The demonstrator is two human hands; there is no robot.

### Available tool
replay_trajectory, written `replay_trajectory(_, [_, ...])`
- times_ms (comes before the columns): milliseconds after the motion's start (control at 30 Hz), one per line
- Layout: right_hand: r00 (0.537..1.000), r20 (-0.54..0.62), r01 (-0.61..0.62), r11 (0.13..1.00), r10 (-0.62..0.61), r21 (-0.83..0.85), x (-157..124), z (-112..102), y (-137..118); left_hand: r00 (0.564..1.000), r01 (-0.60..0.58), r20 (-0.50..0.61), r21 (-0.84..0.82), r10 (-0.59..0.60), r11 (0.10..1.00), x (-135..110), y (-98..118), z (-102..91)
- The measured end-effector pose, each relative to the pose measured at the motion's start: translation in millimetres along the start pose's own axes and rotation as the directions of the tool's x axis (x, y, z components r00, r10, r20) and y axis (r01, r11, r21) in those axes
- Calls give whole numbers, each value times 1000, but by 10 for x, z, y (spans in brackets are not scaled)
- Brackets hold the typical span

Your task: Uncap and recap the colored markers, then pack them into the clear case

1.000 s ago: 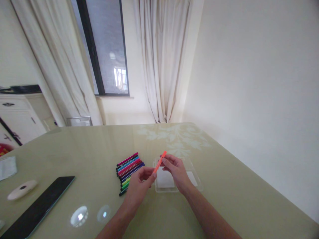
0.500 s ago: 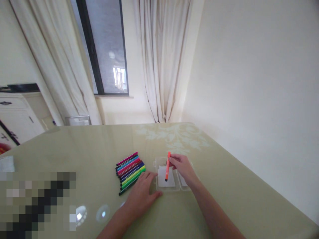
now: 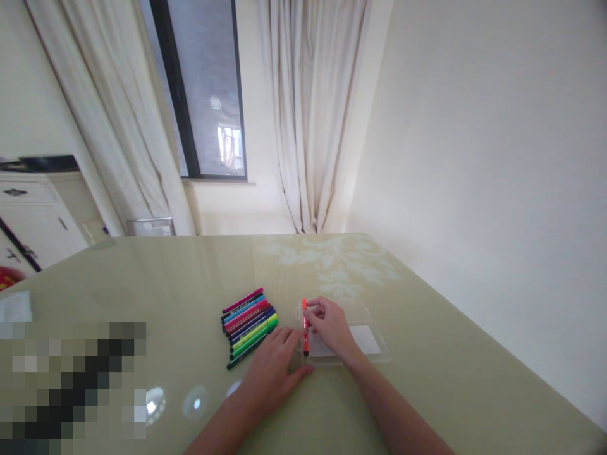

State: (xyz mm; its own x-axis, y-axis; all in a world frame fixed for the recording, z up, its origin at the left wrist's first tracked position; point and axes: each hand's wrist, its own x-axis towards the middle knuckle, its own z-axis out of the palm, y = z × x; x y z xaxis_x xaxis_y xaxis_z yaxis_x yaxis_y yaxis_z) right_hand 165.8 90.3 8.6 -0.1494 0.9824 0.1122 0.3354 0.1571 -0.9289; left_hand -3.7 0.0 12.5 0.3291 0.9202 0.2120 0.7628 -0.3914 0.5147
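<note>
My right hand (image 3: 327, 325) pinches an orange marker (image 3: 305, 335) and holds it down at the left side of a clear plastic case (image 3: 367, 344) lying open on the table. My left hand (image 3: 272, 373) lies flat on the table with fingers stretched, touching the case's left edge. Just left of it is a row of several coloured markers (image 3: 247, 325), side by side on the table.
The glossy olive table (image 3: 165, 284) runs back to a curtained window and a white wall on the right. A blurred-out dark flat object (image 3: 71, 379) lies at the front left, with a white paper (image 3: 14, 306) at the far left edge.
My left hand let go of the orange marker and came down flat on the table. My right hand carried the marker down to the left side of the case.
</note>
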Motion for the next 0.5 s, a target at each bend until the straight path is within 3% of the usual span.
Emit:
replay_trajectory(167, [998, 47, -44, 999, 43, 23, -24, -27, -31, 999, -30, -16, 50, 31, 998, 2, 2, 11])
replay_trajectory(267, [999, 27, 27, 985, -23, -169, -74, -9, -62, 999, -43, -15, 79, 45, 996, -4, -1, 17])
replay_trajectory(367, [993, 2, 111, 914, -119, -389, -114, -9, -101, 999, -48, -13, 107, 50, 993, -8, -10, 21])
replay_trajectory(500, [986, 84, 167, 802, -145, -573, -140, -44, -167, 998, -64, -7, 137, 65, 988, -5, -4, 17])
